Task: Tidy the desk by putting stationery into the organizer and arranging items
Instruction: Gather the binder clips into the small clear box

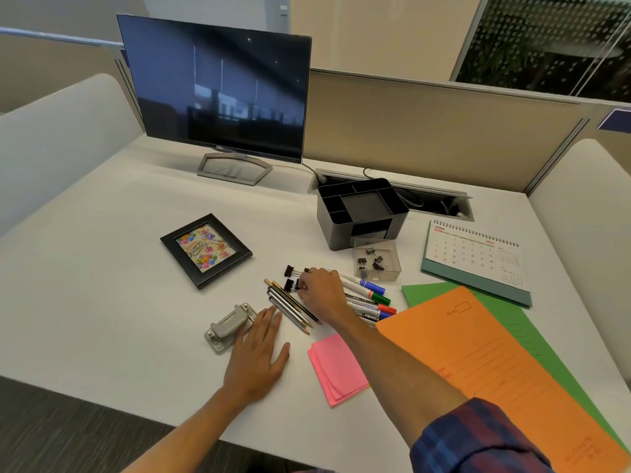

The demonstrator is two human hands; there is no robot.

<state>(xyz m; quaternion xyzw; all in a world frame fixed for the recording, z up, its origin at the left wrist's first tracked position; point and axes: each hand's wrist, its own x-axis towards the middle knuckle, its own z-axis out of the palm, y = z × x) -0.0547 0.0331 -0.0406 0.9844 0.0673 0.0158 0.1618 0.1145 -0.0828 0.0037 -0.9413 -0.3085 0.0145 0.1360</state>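
Observation:
A grey desk organizer [362, 230] with several compartments stands at the back middle of the white desk [119, 233]. Its clear drawer [392, 271] sits pulled out in front, holding several black binder clips [370, 261]. My right hand [324, 291] reaches over the desk and pinches a black binder clip [293, 285] with its fingertips; another loose clip [289, 270] lies just beyond. Several pencils [293, 307] lie under and beside that hand. Several markers [370, 298] lie to its right. My left hand [259, 353] rests flat on the desk, fingers straight, beside a grey hole punch [228, 327].
A framed birthday card [206, 250] lies at centre left. A monitor [218, 90] stands at the back. A desk calendar [474, 261] sits at the right over green [426, 293] and orange [485, 363] folders. Pink sticky notes [338, 368] lie near the front edge.

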